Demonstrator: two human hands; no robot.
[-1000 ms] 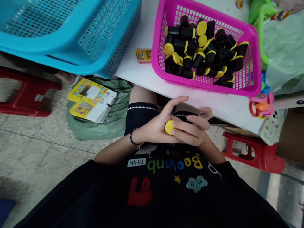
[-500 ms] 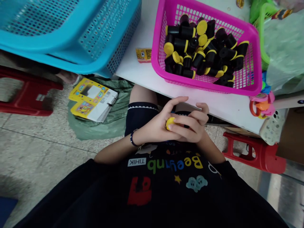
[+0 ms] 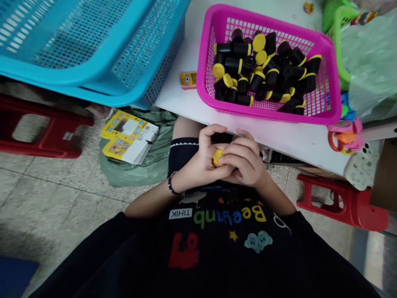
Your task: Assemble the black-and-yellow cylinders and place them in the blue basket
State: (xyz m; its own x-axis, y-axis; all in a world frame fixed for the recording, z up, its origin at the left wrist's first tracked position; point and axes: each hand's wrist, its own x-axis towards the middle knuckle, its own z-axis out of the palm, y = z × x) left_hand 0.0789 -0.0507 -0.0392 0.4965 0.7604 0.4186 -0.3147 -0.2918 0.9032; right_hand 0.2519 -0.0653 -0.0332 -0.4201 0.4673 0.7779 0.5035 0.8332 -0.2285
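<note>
In front of my chest, my left hand (image 3: 200,163) is closed around a small yellow-capped canister (image 3: 218,157), with its round yellow lid facing up toward me. A bit of printed colour shows below the lid; the rest is hidden by fingers. My right hand (image 3: 245,159) curls over from the other side, its fingertips pressed against the canister. Beyond my hands, several black canisters with yellow lids (image 3: 271,78) lie jumbled in a pink basket (image 3: 266,115) on the white table (image 3: 300,134).
Large blue baskets (image 3: 124,97) stand at the left. Below them, printed yellow cards (image 3: 130,138) rest on a green bag (image 3: 114,178). Red stools (image 3: 344,203) flank me. At right are a green basket (image 3: 341,70), plastic bags, scissors (image 3: 341,142) and a phone case (image 3: 361,165).
My fingers have shifted around the canister, and some printed colour now shows under its lid. My right fingers have curled in closer. The view has tilted slightly.
</note>
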